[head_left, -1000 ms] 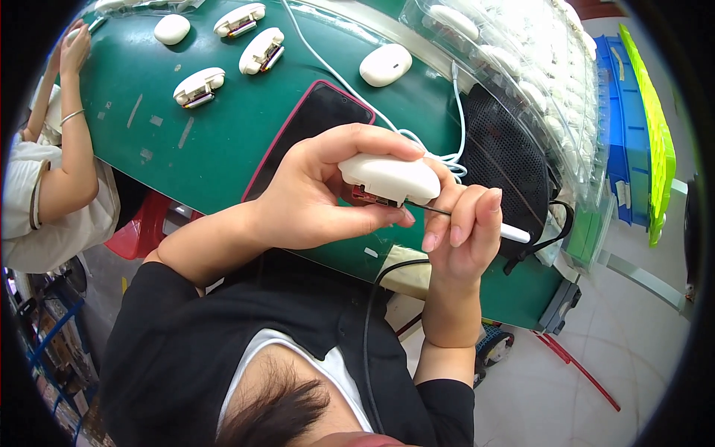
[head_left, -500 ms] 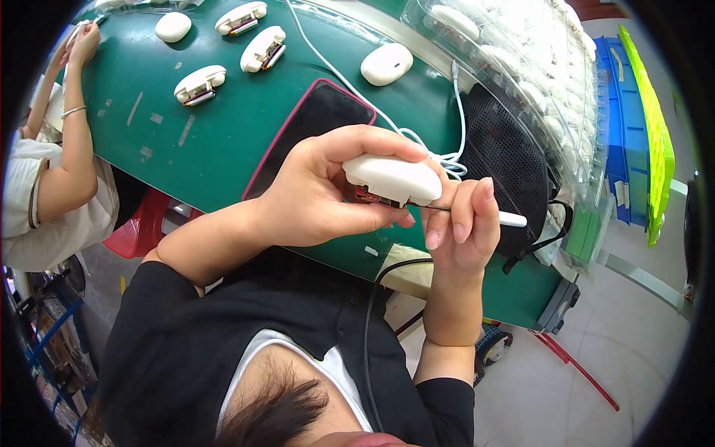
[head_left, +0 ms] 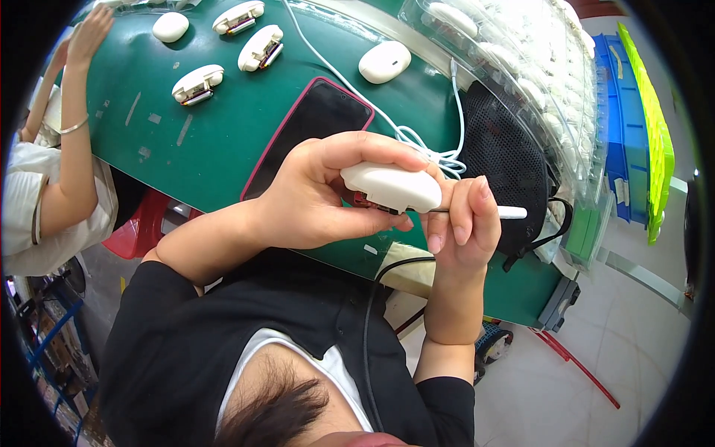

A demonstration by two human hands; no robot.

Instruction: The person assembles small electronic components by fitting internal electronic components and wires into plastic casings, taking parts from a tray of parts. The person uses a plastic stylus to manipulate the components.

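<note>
Above the table's near edge, my left hand (head_left: pixel 305 195) grips a white oval plastic casing (head_left: pixel 391 185), thumb below and fingers over the top. Its underside is open, showing red and dark parts inside. My right hand (head_left: pixel 463 223) pinches a slim tool with a white handle (head_left: pixel 512 212) and a thin dark shaft. The shaft points left into the casing's open underside, its tip hidden. Fingertips of my right hand are close beside the casing's right end. Behind my left hand lies a dark phone (head_left: pixel 316 123) with a pinkish-red edge.
Several half-open white casings (head_left: pixel 261 48) and closed ones (head_left: pixel 384 62) lie on the green table (head_left: pixel 164 164). A white cable (head_left: pixel 417 141) coils beside a black mesh bag (head_left: pixel 503 149). Clear trays (head_left: pixel 573 149) hold white pieces at right. A co-worker's arm (head_left: pixel 74 134) reaches in at far left.
The white tool handle has tilted up slightly, and the casing has turned a little in my left hand. At far left the co-worker's hand has risen and opened.
</note>
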